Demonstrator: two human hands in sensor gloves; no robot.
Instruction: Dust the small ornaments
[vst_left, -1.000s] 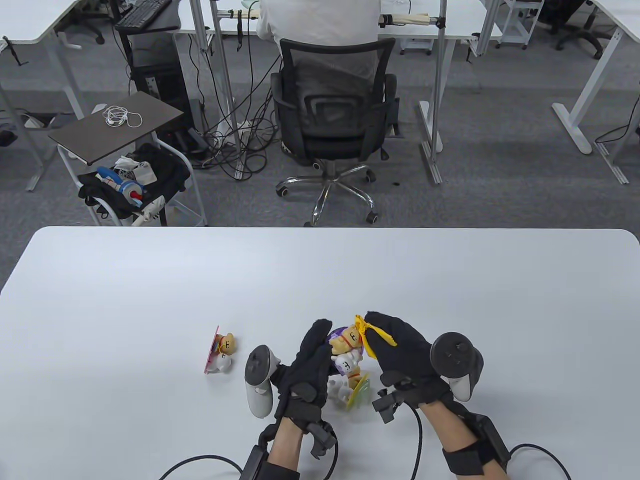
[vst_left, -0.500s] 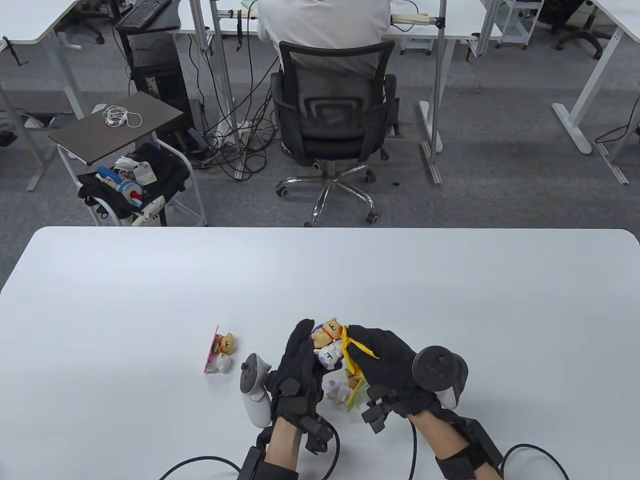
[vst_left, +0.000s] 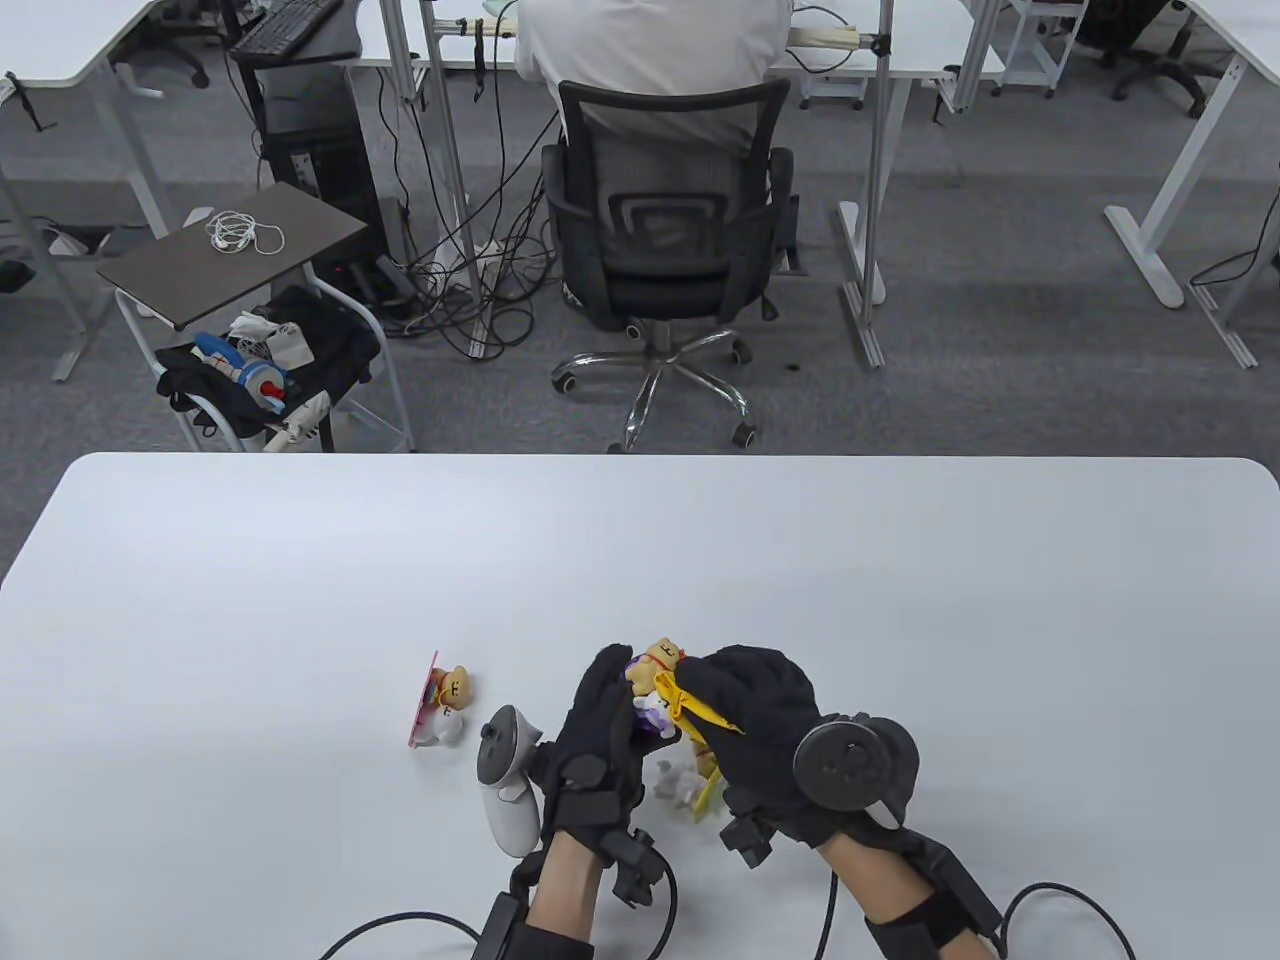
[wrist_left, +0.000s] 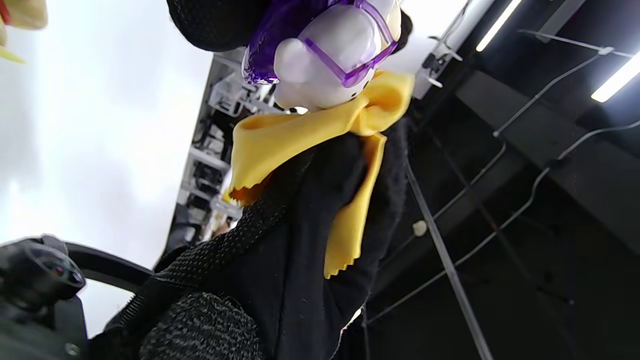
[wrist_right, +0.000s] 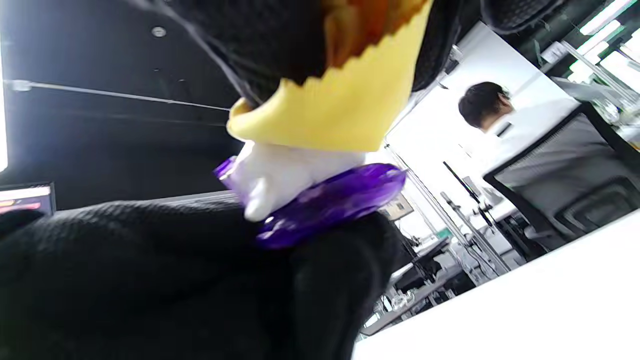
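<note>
My left hand (vst_left: 600, 735) grips a small ornament (vst_left: 652, 688), a tan bear and a white figure on a purple base, above the white table (vst_left: 300, 560). My right hand (vst_left: 745, 715) holds a yellow cloth (vst_left: 700, 712) and presses it on the ornament's white figure. The left wrist view shows the white figure (wrist_left: 332, 55) with the cloth (wrist_left: 300, 135) against it. The right wrist view shows the purple base (wrist_right: 330, 202) under the cloth (wrist_right: 340, 110). A second bear ornament (vst_left: 443, 702) on a pink base lies on the table to the left.
A third ornament (vst_left: 690, 785) with a yellow-green base lies on the table beneath my hands. Beyond the far table edge are an office chair (vst_left: 665, 250) with a seated person, a small cart (vst_left: 250, 330) and other desks.
Both hands drew a little closer to me with the ornament. My right hand rolled over so its tracker faces up, and the cloth slid down over the white figure.
</note>
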